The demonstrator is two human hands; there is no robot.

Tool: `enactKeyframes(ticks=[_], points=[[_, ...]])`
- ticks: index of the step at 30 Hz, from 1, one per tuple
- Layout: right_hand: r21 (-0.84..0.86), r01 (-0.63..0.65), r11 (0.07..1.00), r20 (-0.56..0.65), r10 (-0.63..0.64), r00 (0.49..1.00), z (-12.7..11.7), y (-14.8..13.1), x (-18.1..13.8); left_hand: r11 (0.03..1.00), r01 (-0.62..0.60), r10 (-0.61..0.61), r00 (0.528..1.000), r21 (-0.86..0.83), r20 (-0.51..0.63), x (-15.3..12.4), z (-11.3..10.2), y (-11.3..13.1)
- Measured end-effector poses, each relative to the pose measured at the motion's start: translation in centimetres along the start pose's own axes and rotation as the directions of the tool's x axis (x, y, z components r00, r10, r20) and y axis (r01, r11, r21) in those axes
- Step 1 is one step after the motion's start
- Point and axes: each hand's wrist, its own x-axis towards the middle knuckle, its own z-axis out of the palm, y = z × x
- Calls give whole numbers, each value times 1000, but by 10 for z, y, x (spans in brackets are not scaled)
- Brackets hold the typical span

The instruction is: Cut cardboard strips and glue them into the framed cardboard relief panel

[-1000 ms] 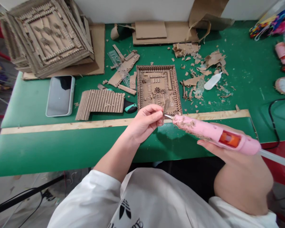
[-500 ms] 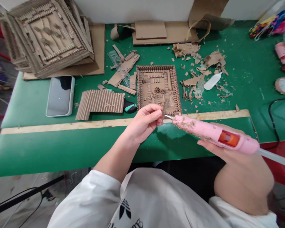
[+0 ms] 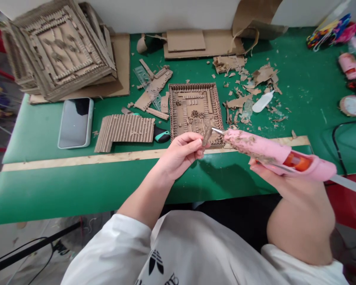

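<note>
Between its thumb and fingers, my left hand (image 3: pixel 187 151) pinches a small piece of cardboard (image 3: pixel 207 135) that points upward. My right hand (image 3: pixel 280 176) is wrapped round a pink glue gun (image 3: pixel 261 149), which has cardboard scraps stuck along its barrel and a clear glue stick (image 3: pixel 350 185) out of its back end. The gun's metal nozzle is at the upper end of the small piece; whether they touch is hard to tell. Just beyond both hands lies a square cardboard frame (image 3: pixel 171 113) with corrugated walls, strips and small rolled bits inside.
A corrugated cardboard sheet (image 3: pixel 127 128) covers part of a green-and-black-handled cutter (image 3: pixel 162 134). To the left are a phone (image 3: pixel 75 122) and stacked cardboard panels (image 3: pixel 62 47). A clear ruler (image 3: pixel 146 85), torn scraps (image 3: pixel 265 73), a white bottle (image 3: pixel 263 101) and a tape roll (image 3: pixel 353 105) lie about.
The glue gun's nozzle has moved up and slightly right, from near my left fingertips to the upper end of the small cardboard piece. My left hand stays almost still.
</note>
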Motion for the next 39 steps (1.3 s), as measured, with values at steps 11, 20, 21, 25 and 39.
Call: enactKeyframes(ticks=[11, 20, 21, 25, 39], points=[[-238, -45, 970, -50, 34, 998, -17, 13, 13, 999, 29, -31, 999, 44, 44, 0, 1, -1], [160, -24, 987, -177, 53, 983, -23, 24, 34, 850, -181, 274, 954, 495, -121, -5, -5, 20], [254, -9, 967, -209, 64, 976, -25, 25, 36, 737, -226, 398, 907, 637, -139, -7, -8, 27], [456, 30, 889, -221, 80, 972, -38, 31, 43, 184, -94, 694, 717, 978, -62, -4, -21, 50], [398, 25, 917, -255, 84, 963, -55, 45, 42, -517, 288, 577, 813, 806, 80, 42, -15, 46]])
